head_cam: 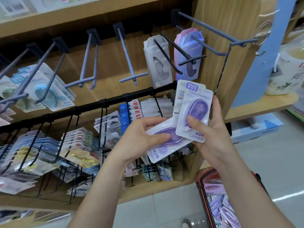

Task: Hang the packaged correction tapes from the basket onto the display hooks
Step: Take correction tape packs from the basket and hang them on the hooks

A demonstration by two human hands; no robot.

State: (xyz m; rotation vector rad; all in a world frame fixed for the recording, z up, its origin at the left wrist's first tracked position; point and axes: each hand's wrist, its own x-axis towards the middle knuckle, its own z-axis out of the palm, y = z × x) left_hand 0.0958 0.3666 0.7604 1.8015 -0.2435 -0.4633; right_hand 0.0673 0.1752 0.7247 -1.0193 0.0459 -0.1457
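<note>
Wooden shop shelving (230, 22) fills the view, bristling with wire hooks, and we're mid-restock. At three o'clock from centre is a white card blister pack with a purple oval correction tape (195, 112). The right hand (213, 132) holds it upright, thumb pressed on the bubble and fingers curled behind. A second white pack (180, 96) fans out behind it, back side showing. That makes two in that hand with the hang-holes up, which I'd say is how they need to be to meet a hook.

At nine o'clock of those, the left hand (139, 137) grips a third purple-tape pack (166, 142) lying sideways, thumb on top. My read is that it's being separated from the bunch and turned the right way.

Up at twelve o'clock, a grey boxed item (158, 63) and pink-and-blue card boxes (189, 51) hang on black hooks. At eleven o'clock a bare blue-grey wire hook (126, 53) stands free, a likely target.

Down at five o'clock, partly behind the right forearm, the red plastic basket (207, 174) holds plenty more purple packs (220, 209). This job looks far from finished.
</note>
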